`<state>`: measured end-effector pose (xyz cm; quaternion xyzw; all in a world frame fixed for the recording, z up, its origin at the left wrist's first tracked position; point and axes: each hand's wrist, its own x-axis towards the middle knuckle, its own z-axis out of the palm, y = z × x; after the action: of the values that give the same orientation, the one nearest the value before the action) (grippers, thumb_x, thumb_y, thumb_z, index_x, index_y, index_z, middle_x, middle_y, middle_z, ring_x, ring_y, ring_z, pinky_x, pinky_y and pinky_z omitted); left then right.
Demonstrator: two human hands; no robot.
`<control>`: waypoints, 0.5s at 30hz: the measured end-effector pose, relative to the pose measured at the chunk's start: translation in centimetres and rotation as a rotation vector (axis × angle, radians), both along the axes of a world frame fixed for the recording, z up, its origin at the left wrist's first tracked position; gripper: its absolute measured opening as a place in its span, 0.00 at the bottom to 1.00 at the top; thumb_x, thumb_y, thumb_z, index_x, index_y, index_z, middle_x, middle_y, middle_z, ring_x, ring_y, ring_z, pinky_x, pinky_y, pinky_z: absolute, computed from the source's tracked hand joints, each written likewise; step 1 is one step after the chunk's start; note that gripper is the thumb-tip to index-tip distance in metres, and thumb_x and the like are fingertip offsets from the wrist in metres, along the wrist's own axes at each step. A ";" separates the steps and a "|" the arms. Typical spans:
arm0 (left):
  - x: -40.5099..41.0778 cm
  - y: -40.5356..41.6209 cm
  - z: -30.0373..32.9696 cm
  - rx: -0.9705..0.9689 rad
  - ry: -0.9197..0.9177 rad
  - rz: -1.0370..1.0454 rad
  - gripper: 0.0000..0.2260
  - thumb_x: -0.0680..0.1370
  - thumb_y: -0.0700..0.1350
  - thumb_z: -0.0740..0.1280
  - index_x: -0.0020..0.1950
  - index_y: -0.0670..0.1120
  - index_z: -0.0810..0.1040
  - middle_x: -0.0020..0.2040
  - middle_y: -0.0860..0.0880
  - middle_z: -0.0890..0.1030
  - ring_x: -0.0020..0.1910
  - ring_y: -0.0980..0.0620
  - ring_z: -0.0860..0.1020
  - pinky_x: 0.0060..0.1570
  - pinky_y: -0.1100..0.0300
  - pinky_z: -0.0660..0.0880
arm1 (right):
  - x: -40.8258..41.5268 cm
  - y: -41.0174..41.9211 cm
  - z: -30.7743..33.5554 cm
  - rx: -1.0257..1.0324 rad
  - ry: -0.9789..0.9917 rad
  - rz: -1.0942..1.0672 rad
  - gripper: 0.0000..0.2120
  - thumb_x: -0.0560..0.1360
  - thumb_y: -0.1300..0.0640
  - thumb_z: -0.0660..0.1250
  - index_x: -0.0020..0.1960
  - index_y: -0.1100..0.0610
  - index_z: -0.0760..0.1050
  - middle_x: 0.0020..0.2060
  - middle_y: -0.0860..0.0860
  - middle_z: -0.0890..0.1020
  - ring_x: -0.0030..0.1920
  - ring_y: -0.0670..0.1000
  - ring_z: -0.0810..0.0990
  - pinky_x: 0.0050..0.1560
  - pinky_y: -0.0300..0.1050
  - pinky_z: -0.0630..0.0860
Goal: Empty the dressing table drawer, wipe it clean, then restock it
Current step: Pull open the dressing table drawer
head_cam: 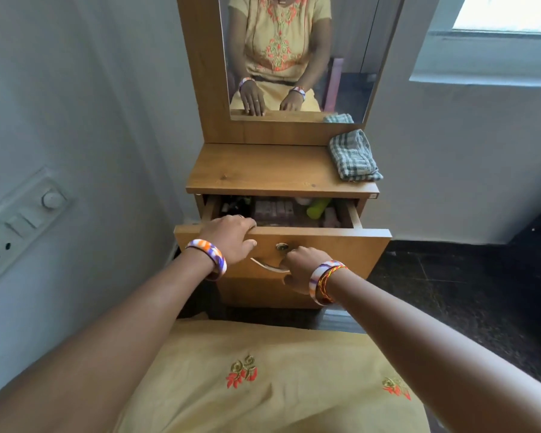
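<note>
The wooden dressing table drawer (331, 248) stands partly pulled out under the tabletop (263, 170). My left hand (231, 232) grips the top edge of the drawer front near its left end. My right hand (300, 264) is closed around the curved metal handle (264, 266) below a round lock (281, 246). Inside the drawer lie a green bottle (317, 207), dark small bottles (235, 206) at the left and a row of pinkish boxes (274, 209); the rest is in shadow. A folded checked cloth (353, 156) rests on the tabletop's right corner.
A mirror (297, 54) rises behind the tabletop. A wall with a switch and socket panel (19, 220) is close on the left. To the right are a dark tiled floor (450, 282) and a window ledge (487, 76). My yellow-clothed lap (263, 385) fills the foreground.
</note>
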<state>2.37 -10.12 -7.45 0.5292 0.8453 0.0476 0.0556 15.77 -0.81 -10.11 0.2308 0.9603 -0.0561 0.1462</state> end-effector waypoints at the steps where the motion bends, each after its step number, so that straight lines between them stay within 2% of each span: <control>1: 0.2 -0.3 0.3 -0.002 -0.035 0.012 0.17 0.78 0.49 0.62 0.67 0.49 0.72 0.62 0.48 0.78 0.60 0.48 0.76 0.57 0.55 0.75 | 0.4 -0.4 0.8 -0.036 -0.032 0.017 0.16 0.76 0.54 0.63 0.61 0.60 0.76 0.53 0.56 0.80 0.52 0.57 0.79 0.48 0.46 0.76; 3: 0.5 -0.7 0.9 -0.034 -0.077 0.017 0.15 0.78 0.48 0.65 0.64 0.49 0.76 0.60 0.48 0.79 0.58 0.48 0.77 0.56 0.56 0.76 | 1.0 -1.0 2.6 -0.109 0.011 0.072 0.15 0.76 0.55 0.63 0.59 0.59 0.78 0.53 0.57 0.80 0.54 0.58 0.79 0.52 0.47 0.77; 5: 0.7 -0.9 1.7 -0.094 -0.129 0.000 0.15 0.76 0.46 0.67 0.62 0.46 0.78 0.59 0.47 0.81 0.58 0.49 0.78 0.56 0.57 0.74 | 1.6 -1.3 4.3 -0.171 0.240 0.081 0.12 0.75 0.59 0.63 0.55 0.59 0.81 0.51 0.56 0.83 0.52 0.56 0.81 0.54 0.46 0.77; 7: 0.7 -1.0 2.3 -0.152 -0.173 -0.026 0.15 0.74 0.45 0.70 0.60 0.44 0.80 0.57 0.47 0.82 0.56 0.49 0.79 0.54 0.59 0.74 | 2.0 -1.2 5.3 -0.226 0.500 -0.012 0.10 0.75 0.60 0.63 0.51 0.60 0.82 0.47 0.56 0.85 0.49 0.53 0.82 0.53 0.42 0.77; 8: 0.7 -1.1 2.6 -0.179 -0.187 -0.040 0.15 0.73 0.45 0.71 0.59 0.44 0.80 0.56 0.46 0.82 0.55 0.49 0.79 0.53 0.59 0.74 | 2.1 -1.1 5.6 -0.235 0.558 -0.053 0.10 0.75 0.60 0.64 0.50 0.60 0.83 0.46 0.55 0.85 0.48 0.53 0.82 0.52 0.40 0.76; 9: 0.8 -1.2 2.7 -0.203 -0.199 -0.052 0.15 0.72 0.45 0.72 0.58 0.44 0.81 0.55 0.46 0.82 0.54 0.49 0.80 0.51 0.59 0.75 | 2.2 -0.9 5.6 -0.236 0.554 -0.082 0.09 0.75 0.60 0.65 0.50 0.59 0.83 0.47 0.55 0.85 0.49 0.52 0.82 0.52 0.39 0.75; 13: 0.8 -1.6 2.7 -0.285 -0.228 -0.108 0.15 0.70 0.46 0.74 0.55 0.44 0.82 0.51 0.48 0.82 0.49 0.51 0.79 0.46 0.61 0.75 | 2.1 -0.4 4.4 -0.235 0.253 -0.083 0.12 0.75 0.57 0.66 0.55 0.61 0.81 0.52 0.55 0.84 0.53 0.53 0.81 0.55 0.41 0.75; 15: 0.7 -1.8 2.7 -0.322 -0.270 -0.135 0.14 0.70 0.47 0.74 0.53 0.44 0.82 0.47 0.49 0.81 0.46 0.52 0.78 0.42 0.63 0.74 | 2.3 0.0 4.1 -0.330 0.212 -0.092 0.13 0.75 0.56 0.66 0.56 0.60 0.81 0.48 0.53 0.83 0.50 0.52 0.80 0.50 0.40 0.76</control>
<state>3.11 -11.91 -4.78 0.5577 0.7895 -0.0217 0.2551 18.10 -0.80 -6.04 0.2401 0.9366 -0.2432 0.0774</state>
